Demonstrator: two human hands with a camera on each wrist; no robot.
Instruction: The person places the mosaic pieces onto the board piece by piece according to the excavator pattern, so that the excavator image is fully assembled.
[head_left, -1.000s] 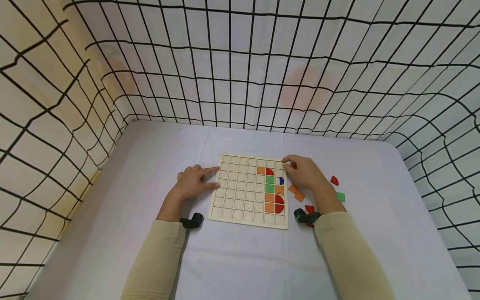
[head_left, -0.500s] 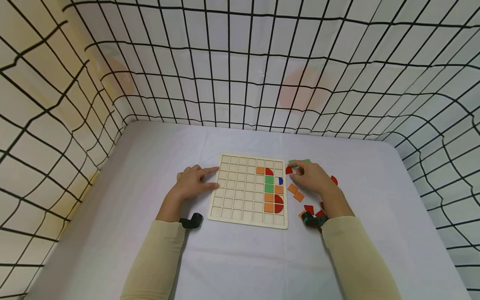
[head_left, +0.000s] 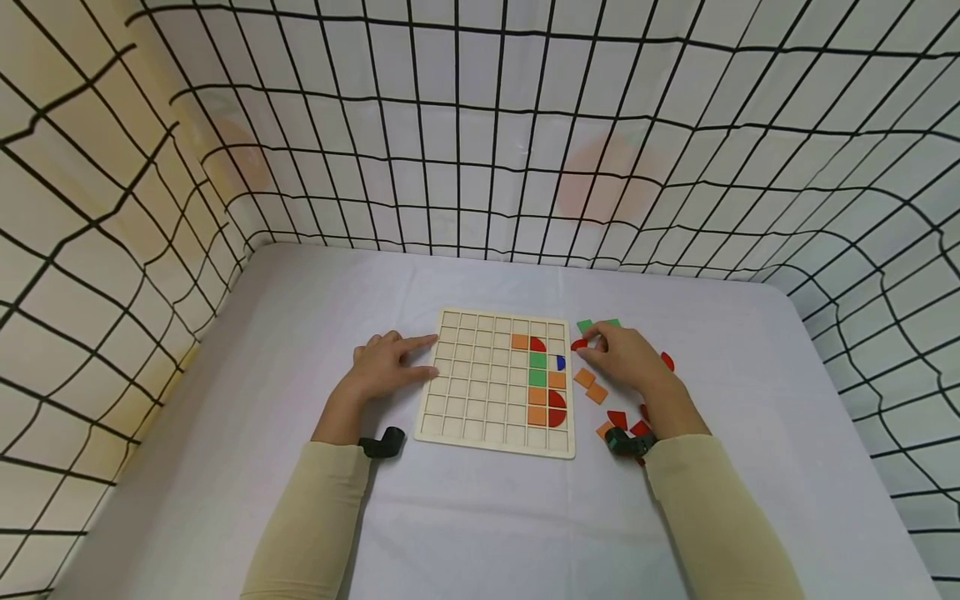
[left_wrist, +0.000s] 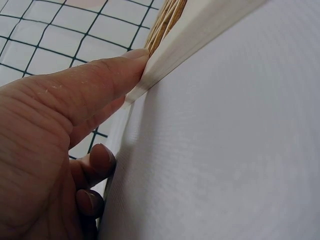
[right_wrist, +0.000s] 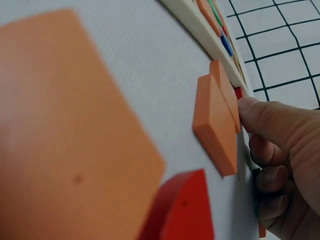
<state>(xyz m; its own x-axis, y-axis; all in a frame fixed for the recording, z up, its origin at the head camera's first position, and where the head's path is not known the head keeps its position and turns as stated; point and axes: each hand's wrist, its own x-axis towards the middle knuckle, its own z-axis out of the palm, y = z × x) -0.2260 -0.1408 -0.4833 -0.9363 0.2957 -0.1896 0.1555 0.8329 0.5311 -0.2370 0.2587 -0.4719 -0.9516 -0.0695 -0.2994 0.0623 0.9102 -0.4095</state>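
A pale wooden grid board (head_left: 472,387) lies on the table, with orange and green squares, red quarter-circles and a blue piece (head_left: 561,362) set in its right-hand columns. My left hand (head_left: 384,364) touches the board's left edge with outstretched thumb and forefinger; in the left wrist view the thumb (left_wrist: 107,80) presses that wooden rim. Just off the right edge, my right hand (head_left: 618,352) pinches a red quarter-circle piece (head_left: 578,344) between thumb and forefinger. The right wrist view shows only a sliver of that red piece (right_wrist: 238,92) beyond the thumb tip.
Green squares (head_left: 585,327) lie behind the right hand. Two orange squares (head_left: 585,378) sit between that hand and the board. More red (head_left: 617,418) and orange pieces lie under the right wrist, one red piece (head_left: 667,361) farther right. Black wire mesh (head_left: 480,179) fences the table.
My right hand has moved from the board's upper right corner rightward and nearer me, and now holds a red piece, which has turned slightly. Green squares came into view. The left hand stays put.
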